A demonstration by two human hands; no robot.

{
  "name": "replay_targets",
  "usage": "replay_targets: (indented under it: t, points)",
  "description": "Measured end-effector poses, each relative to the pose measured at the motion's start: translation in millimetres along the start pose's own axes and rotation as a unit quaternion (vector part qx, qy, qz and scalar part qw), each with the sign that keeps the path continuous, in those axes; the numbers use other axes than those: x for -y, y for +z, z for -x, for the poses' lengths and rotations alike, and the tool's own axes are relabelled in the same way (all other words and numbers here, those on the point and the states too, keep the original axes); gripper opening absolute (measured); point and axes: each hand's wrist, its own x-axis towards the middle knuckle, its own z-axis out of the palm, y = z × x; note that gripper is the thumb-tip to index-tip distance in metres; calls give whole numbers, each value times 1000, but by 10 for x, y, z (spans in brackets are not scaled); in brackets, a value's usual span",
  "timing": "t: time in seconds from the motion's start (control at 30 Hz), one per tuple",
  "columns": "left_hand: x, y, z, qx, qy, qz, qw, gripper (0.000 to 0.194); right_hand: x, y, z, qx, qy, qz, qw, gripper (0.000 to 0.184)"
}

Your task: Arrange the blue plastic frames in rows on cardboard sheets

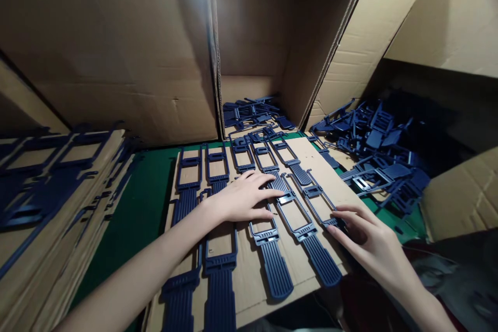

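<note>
Several dark blue plastic frame parts (272, 238) lie in rows on a flat cardboard sheet (311, 158) over a green surface. My left hand (243, 198) lies flat and open across the middle of the rows, fingers stretched to the right onto one part. At the sheet's right edge my right hand (365, 241) has its fingers extended, the tips touching the rightmost blue part (319, 202). Neither hand grips anything.
A stack of cardboard sheets (46, 207) carrying more blue parts stands at the left. An open cardboard box (249, 36) behind holds blue parts (252, 111). A loose heap of blue parts (373, 145) lies at the right beside another box (462, 197).
</note>
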Motion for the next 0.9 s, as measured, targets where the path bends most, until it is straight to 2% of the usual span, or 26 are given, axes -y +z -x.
replay_targets:
  t: [0.17, 0.3, 0.47, 0.57, 0.67, 0.8, 0.9]
  points:
    - [3, 9, 7, -4, -1, 4, 1000, 55, -44, -11, 4, 0, 3, 12, 1000, 27]
    - [-4, 2, 8, -2, -2, 7, 1000, 54, -23, -19, -27, 26, 0, 21, 999, 28]
    - [-6, 0, 5, -4, -1, 11, 1000, 54, 67, -140, -189, 46, -4, 18, 999, 29]
    - [-6, 4, 3, -3, 1, 11, 1000, 54, 155, -233, -461, 19, -39, 22, 999, 31]
    - [-8, 5, 3, -3, -4, 8, 1000, 54, 235, -210, -862, 23, -80, 58, 995, 27]
    - [-8, 9, 6, -5, -5, 4, 1000, 54, 320, 37, -1399, 84, -98, 137, 982, 19]
    - [-5, 18, 12, -5, -4, 3, 1000, 54, 399, 242, -1665, 103, -90, 192, 972, 21]
